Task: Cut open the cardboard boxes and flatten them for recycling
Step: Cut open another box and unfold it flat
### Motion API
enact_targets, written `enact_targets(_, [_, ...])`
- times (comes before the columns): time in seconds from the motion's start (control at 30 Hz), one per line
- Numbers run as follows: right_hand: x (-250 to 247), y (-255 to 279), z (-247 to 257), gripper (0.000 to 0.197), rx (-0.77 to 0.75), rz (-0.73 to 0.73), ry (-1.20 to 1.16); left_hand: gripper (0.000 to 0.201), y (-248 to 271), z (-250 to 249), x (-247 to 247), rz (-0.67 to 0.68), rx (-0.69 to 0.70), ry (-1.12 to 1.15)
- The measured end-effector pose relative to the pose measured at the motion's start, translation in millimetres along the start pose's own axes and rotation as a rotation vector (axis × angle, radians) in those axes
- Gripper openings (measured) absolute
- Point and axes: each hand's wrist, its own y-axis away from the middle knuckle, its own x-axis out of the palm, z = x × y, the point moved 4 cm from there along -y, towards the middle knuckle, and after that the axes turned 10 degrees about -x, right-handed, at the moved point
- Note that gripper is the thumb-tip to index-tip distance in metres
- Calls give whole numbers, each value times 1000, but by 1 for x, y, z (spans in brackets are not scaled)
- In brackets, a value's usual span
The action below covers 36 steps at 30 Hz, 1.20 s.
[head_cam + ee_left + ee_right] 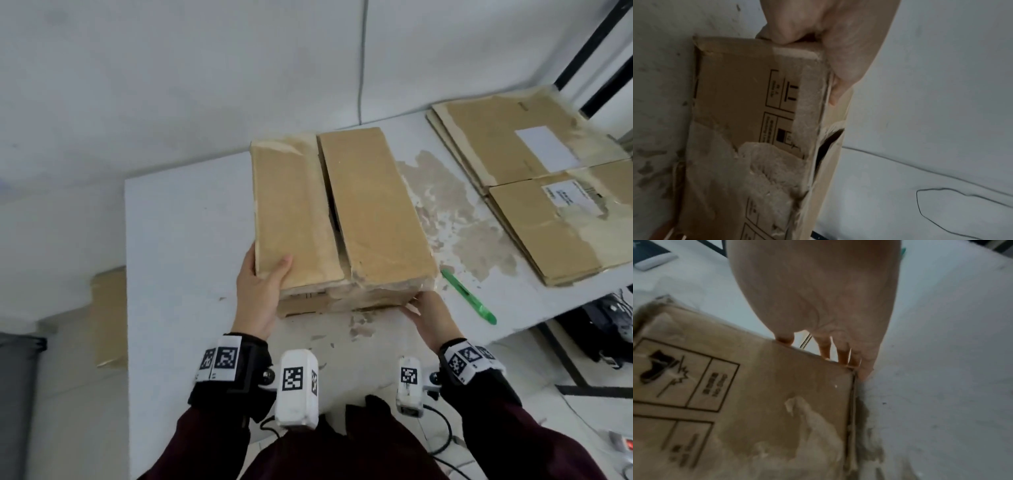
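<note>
A person's two hands hold a cardboard box at its near end on a white table. The left hand clasps the near left corner, thumb flat on the top flap, fingers wrapped round the side. The right hand has its fingers tucked at the bottom right corner, curled against the lower edge.

The top seam is already slit: a dark gap runs between the two flaps. What lies inside cannot be made out; only shadow shows through the gap.

The likely risks: the loosened flaps may spring open if the box is tipped, and anything inside could spill. The torn, tape-scarred cardboard at the near end may rip under the grip. A green cutter lies just right of the box, near the right hand; a careless turn of the box could knock it off the table's edge.

Flattened boxes are stacked at the far right.
</note>
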Motion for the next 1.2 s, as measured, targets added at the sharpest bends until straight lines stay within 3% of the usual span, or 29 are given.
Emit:
enact_targets(0.1, [0, -4, 10, 23, 29, 19, -162, 50, 5, 3, 8, -9, -48, 100])
enact_targets(0.2, [-1, -5, 31, 41, 114, 93, -316, 57, 11, 5, 19, 37, -86, 226])
enact_targets(0.27, [0, -10, 53, 46, 48, 105, -327, 60, 14, 6, 26, 24, -90, 179])
enact_targets(0.4, [3, -9, 107, 35, -163, 112, -234, 59, 30, -16, 30, -267, 147, -214])
enact_targets(0.47, [8, -2, 131, 24, -268, 129, -134, 51, 47, -39, 45, -188, 253, -168])
enact_targets(0.57, [16, 13, 156, 25, -510, 126, 16, 65, 65, -55, 68, 66, 115, -5])
enact_targets(0.63, [23, 27, 171, 29, -735, 128, 194, 71, 69, -57, 73, 130, 43, 22])
enact_targets(0.7, [35, 43, 179, 37, -912, 145, 362, 63, 70, -55, 72, 127, 21, 19])
enact_targets(0.8, [59, 66, 177, 54, -1062, 266, 531, 52, 62, -44, 56, -31, 36, 49])
enact_targets(0.9, [81, 79, 160, 62, -1163, 517, 658, 39, 54, -22, 27, -125, -5, 118])
enact_targets(1.0, [100, 83, 135, 64, -1263, 715, 811, 42, 49, 1, -4, -204, -32, 111])
enact_targets(1.2, [129, 89, 81, 61, -1490, 789, 1098, 42, 41, 32, -39, -319, -183, -154])
